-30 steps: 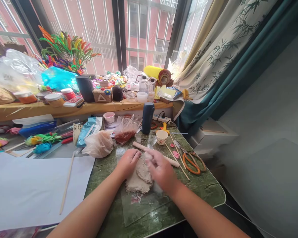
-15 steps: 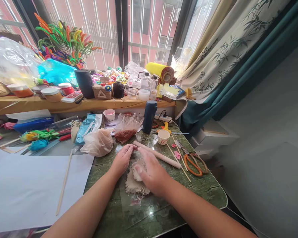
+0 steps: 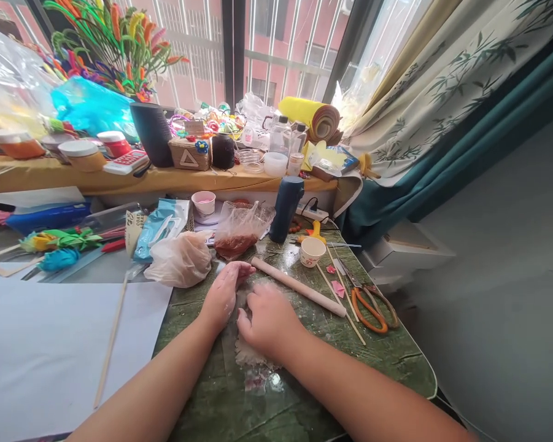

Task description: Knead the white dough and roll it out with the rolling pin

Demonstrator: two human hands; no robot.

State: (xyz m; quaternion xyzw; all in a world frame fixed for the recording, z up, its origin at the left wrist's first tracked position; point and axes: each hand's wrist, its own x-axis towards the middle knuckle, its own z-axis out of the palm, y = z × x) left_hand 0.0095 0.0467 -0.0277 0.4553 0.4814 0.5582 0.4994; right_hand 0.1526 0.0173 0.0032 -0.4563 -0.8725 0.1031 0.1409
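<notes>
A flat, ragged-edged piece of greyish-beige clay lies on the green table, mostly covered by my right hand. My right fingers curl down over the clay, the thumb apart at the left side; the fingertips are partly hidden. My left hand stands on its edge just left of the clay, cupped, its fingers stretched forward and holding nothing. Pale residue shows on its palm side. Just beyond both hands a wooden rolling pin lies slantwise.
Right of the rolling pin lie thin sticks, orange-handled scissors and pink scraps. A paper cup, dark blue bottle and bags of reddish and pale material stand behind. White paper covers the left.
My right hand has come down onto the clay and its fingers have curled, hiding more of it. The left hand stays beside it. The whole view has shifted slightly.
</notes>
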